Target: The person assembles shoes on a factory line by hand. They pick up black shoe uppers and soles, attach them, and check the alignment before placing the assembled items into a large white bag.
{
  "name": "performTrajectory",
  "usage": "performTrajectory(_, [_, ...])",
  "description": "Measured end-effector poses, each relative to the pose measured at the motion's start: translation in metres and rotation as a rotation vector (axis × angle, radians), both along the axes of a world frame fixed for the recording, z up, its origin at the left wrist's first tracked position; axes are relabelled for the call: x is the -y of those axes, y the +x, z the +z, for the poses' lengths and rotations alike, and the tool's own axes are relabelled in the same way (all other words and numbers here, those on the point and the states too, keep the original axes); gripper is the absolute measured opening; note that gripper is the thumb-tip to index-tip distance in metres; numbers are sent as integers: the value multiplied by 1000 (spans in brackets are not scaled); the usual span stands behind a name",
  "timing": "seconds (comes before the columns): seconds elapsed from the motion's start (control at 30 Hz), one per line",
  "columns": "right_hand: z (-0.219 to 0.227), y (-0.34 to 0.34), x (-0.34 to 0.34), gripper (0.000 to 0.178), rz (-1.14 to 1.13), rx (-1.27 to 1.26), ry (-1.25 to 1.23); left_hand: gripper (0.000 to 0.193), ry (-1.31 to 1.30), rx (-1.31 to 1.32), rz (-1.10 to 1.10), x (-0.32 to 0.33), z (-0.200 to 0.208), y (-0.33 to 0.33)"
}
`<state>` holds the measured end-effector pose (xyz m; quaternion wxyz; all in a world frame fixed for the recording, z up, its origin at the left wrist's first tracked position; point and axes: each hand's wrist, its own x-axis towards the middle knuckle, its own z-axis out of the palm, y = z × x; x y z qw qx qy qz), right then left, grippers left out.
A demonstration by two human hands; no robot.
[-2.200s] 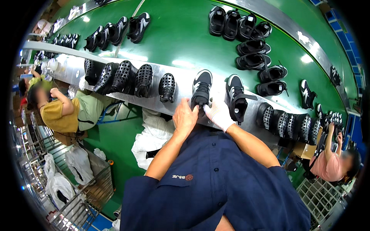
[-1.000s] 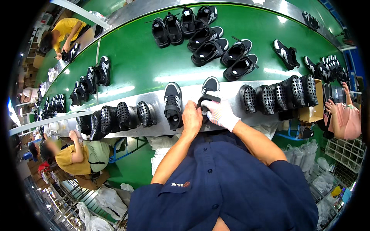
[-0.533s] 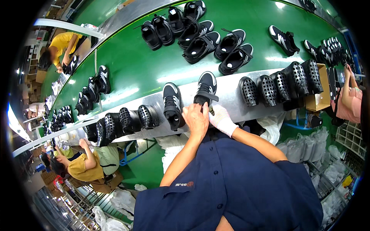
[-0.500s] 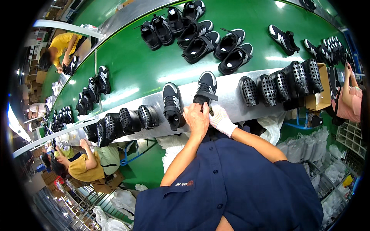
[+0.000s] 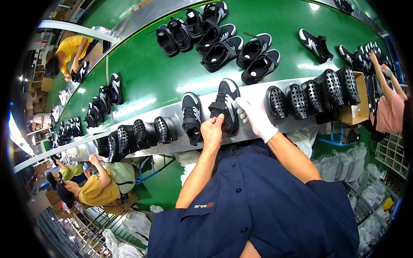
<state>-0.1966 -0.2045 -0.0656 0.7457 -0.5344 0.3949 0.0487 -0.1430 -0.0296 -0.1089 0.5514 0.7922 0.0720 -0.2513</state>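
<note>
A black sneaker [image 5: 230,104] with a grey-white toe stands in front of me on the metal ledge, toe pointing away. My bare left hand [image 5: 212,132] is closed at its left rear side, near the collar, thumb on top. Its wide black strap [image 5: 217,107] lies across toward the left. My right hand [image 5: 258,120], in a white glove, is just right of the shoe with fingers apart and slightly bent, holding nothing. Another sneaker [image 5: 191,116] of the same kind stands left of it. The fingertips of my left hand are partly hidden.
Black perforated shoe-shaped pieces [image 5: 301,101] line the ledge on both sides. Several sneakers [image 5: 221,51] rest on the green belt [image 5: 150,81] beyond. A cardboard box [image 5: 356,101] stands at right. Co-workers sit at left [image 5: 97,187] and right [image 5: 389,112].
The strap has swung from the right side to the left. My right hand has come off the shoe's opening and moved right; my left hand has shifted slightly left.
</note>
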Motion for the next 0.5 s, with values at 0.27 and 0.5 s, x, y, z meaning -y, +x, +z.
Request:
performTrajectory(0.27, [2,28,-12,19,173,-36,30,31,-128,-113,71,-1,-2,0])
performTrajectory(0.5, [-36,-7,-18,15,134,-133,113,33,-218,-138,125,-9,-21,1])
